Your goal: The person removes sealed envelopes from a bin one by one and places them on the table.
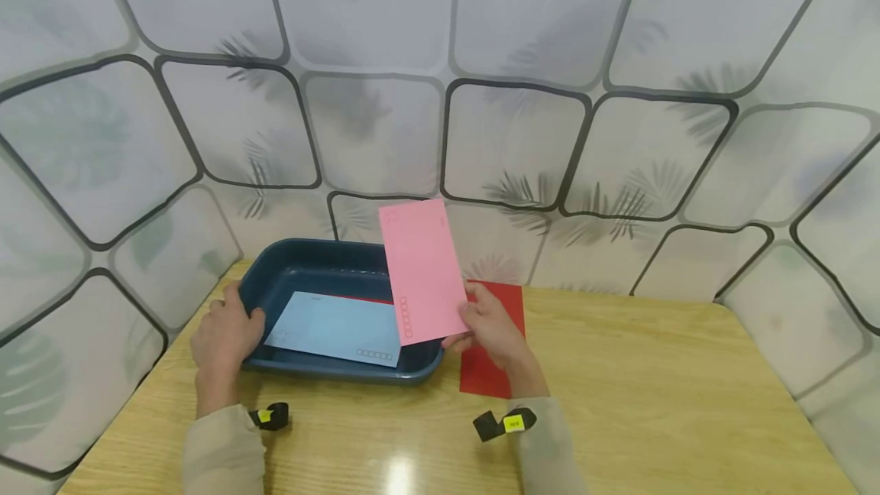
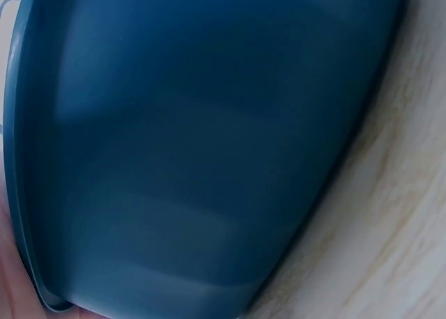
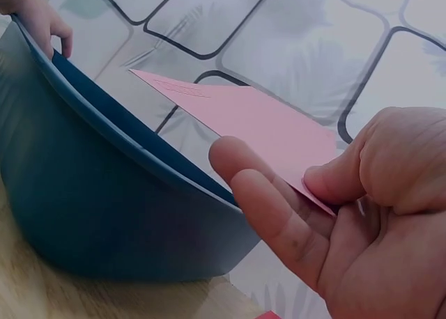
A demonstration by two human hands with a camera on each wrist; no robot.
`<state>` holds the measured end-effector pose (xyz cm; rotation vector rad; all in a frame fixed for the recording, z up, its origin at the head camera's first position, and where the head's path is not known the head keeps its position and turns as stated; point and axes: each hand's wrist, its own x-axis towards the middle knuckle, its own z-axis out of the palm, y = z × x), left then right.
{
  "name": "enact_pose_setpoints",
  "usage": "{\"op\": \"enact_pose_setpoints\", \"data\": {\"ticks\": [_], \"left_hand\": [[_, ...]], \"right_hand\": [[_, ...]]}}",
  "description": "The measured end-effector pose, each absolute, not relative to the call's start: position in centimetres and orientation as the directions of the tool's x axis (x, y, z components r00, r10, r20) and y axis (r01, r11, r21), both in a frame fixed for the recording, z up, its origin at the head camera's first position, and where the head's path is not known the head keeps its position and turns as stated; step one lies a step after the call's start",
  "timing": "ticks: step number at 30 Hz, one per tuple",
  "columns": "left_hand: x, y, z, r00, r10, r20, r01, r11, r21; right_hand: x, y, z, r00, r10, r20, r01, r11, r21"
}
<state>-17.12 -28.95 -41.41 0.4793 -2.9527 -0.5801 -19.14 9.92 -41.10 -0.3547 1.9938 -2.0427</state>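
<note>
My right hand [image 1: 491, 327] pinches a pink envelope [image 1: 422, 270] by its lower right edge, thumb on top and fingers beneath. The envelope is held up, tilted, over the right end of a dark blue plastic basin [image 1: 330, 374]. In the right wrist view, the pink envelope [image 3: 272, 124] slants away from the thumb above the rim of the basin [image 3: 125, 200]. My left hand [image 1: 227, 331] grips the basin's left rim, its thumb toward the inside. A light blue envelope [image 1: 337, 327] lies in the basin, with a red edge [image 1: 360, 299] showing behind it.
A red envelope [image 1: 488, 373] lies on the wooden table [image 1: 653, 396] right of the basin, partly hidden by my right hand. A patterned curtain [image 1: 516, 143] rises behind the table and along both sides. Black straps with yellow labels are at both wrists.
</note>
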Motion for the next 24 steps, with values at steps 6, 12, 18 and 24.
{"op": "enact_pose_setpoints", "data": {"ticks": [6,12,18,24], "left_hand": [[-17.0,-28.9,-41.3,-0.947,-0.321,0.025,-0.287,0.877,0.386],[-16.9,-28.9,-41.2,-0.946,-0.322,0.023,-0.289,0.876,0.385],[-17.1,-28.9,-41.2,-0.944,-0.331,0.001,-0.305,0.87,0.388],[-17.3,-29.0,-41.3,-0.944,-0.33,0.002,-0.304,0.87,0.387]], "right_hand": [[-19.3,10.6,-41.1,-0.933,-0.361,-0.006,0.005,0.002,-1.0],[-19.7,11.4,-41.4,-0.943,-0.329,0.041,-0.052,0.025,-0.998],[-19.8,12.2,-41.6,-0.932,-0.344,0.11,-0.101,-0.046,-0.994],[-19.9,12.6,-41.6,-0.924,-0.352,0.15,-0.128,-0.085,-0.988]]}}
